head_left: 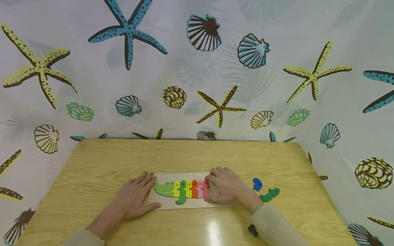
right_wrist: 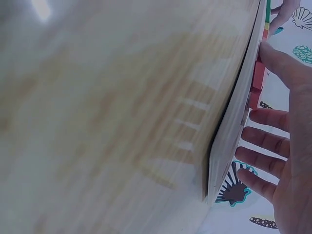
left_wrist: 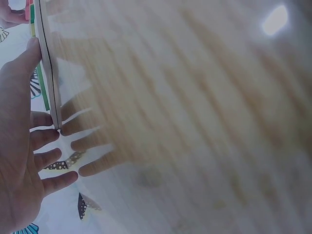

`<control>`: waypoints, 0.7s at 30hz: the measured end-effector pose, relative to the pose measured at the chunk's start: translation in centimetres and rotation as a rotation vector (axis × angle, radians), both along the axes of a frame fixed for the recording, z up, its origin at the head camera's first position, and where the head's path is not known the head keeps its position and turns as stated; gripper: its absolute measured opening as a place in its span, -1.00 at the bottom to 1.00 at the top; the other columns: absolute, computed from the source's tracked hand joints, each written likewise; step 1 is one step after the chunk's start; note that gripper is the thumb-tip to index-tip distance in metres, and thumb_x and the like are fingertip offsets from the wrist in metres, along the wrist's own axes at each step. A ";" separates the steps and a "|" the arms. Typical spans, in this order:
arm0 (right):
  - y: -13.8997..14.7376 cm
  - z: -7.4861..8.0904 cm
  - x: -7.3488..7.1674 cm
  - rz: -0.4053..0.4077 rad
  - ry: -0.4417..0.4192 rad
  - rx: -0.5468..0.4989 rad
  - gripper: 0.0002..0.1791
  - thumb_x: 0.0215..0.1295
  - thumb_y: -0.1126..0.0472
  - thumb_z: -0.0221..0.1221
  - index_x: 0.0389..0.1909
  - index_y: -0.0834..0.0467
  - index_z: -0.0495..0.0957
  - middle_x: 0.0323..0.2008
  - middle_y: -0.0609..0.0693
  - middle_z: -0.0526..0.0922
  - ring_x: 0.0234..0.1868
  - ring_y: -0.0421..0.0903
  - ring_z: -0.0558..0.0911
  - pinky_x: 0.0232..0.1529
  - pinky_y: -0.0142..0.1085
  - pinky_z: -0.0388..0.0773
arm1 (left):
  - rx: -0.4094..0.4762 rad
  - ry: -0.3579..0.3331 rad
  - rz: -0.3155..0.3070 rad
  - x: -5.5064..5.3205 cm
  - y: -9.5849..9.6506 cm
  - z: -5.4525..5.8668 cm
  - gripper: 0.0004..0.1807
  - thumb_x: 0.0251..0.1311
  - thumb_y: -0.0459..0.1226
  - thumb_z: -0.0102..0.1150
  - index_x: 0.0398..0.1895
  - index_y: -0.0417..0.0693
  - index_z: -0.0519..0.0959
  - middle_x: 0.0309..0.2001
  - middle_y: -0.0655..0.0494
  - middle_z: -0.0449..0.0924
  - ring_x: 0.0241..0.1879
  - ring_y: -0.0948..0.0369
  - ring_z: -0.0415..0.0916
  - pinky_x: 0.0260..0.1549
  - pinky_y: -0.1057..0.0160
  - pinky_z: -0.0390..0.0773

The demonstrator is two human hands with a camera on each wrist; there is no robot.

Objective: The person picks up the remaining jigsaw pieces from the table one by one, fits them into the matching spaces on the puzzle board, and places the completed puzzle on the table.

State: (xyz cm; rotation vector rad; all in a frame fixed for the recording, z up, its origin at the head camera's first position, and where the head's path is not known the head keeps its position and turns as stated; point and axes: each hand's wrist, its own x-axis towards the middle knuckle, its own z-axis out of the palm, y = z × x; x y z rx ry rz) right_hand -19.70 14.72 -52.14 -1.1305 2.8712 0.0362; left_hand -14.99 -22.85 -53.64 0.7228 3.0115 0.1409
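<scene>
A crocodile puzzle (head_left: 182, 190) lies on a pale wooden board (head_left: 197, 205) in the head view. Its green head is at the left, followed by a row of interlocking numbered pieces in yellow, green, orange and pink. At the row's right end is a red puzzle piece (head_left: 207, 189); my right hand (head_left: 226, 186) holds it with the thumb at its lower edge and the index finger at its top. The right wrist view shows red pieces (right_wrist: 258, 78) beside that thumb. My left hand (head_left: 134, 194), fingers spread and fairly straight, rests at the board's left end.
Right of the board lie a blue piece (head_left: 257, 184) and a green tail-like piece (head_left: 270, 194). A small dark object (head_left: 253, 230) sits by the right sleeve, partly covered by it. Behind the wooden table (head_left: 123, 157) hangs a seashell-patterned curtain (head_left: 197, 75).
</scene>
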 end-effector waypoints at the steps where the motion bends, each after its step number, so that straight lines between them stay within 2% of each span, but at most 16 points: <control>1: 0.0 0.0 0.0 0.000 0.000 -0.002 -0.15 0.29 -0.57 0.10 0.36 -0.04 0.58 0.22 -0.03 0.62 0.20 -0.03 0.57 0.34 -0.06 0.55 | 0.000 0.001 -0.001 0.0 0.0 0.0 0.09 0.28 0.48 0.06 0.60 -0.13 0.34 0.62 -0.12 0.29 0.61 -0.17 0.24 0.41 -0.29 0.43; 11: -0.1 0.0 -0.1 0.014 0.017 0.010 -0.18 0.29 -0.58 0.10 0.29 -0.05 0.61 0.17 -0.04 0.61 0.12 -0.06 0.56 0.19 -0.14 0.58 | -0.013 0.004 -0.001 -0.1 0.0 0.0 0.10 0.27 0.50 0.03 0.60 -0.12 0.34 0.62 -0.12 0.29 0.61 -0.16 0.24 0.41 -0.29 0.44; 21: -0.1 0.1 -0.1 0.000 -0.007 -0.002 -0.17 0.30 -0.57 0.11 0.32 -0.06 0.60 0.19 -0.03 0.60 0.13 -0.06 0.56 0.20 -0.14 0.58 | -0.018 0.010 -0.003 -0.2 -0.1 -0.2 0.10 0.27 0.51 0.02 0.60 -0.11 0.34 0.62 -0.12 0.29 0.61 -0.16 0.24 0.41 -0.28 0.44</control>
